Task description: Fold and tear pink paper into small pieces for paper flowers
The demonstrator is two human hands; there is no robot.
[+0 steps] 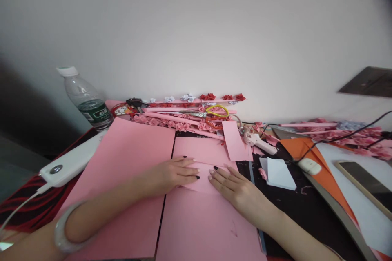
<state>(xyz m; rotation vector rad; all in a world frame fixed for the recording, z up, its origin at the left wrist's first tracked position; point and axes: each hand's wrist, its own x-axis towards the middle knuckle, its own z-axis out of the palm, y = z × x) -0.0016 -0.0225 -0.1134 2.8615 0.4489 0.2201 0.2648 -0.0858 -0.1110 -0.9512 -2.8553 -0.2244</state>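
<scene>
Both hands rest on a smaller piece of pink paper, which lies over a larger pink sheet. My left hand is flat with fingers stretched to the right across the paper's left part. From the other side, my right hand lies flat, its fingers spread toward the upper left. A narrow gap separates the two hands' fingertips. Another large pink sheet is under my left forearm. Just beyond my right hand is a small pink paper rectangle.
Scissors with yellow handles, paper flowers and rolled pink sticks lie along the wall. A glue gun and white cards are at right, near a phone. A water bottle and white power bank are at left.
</scene>
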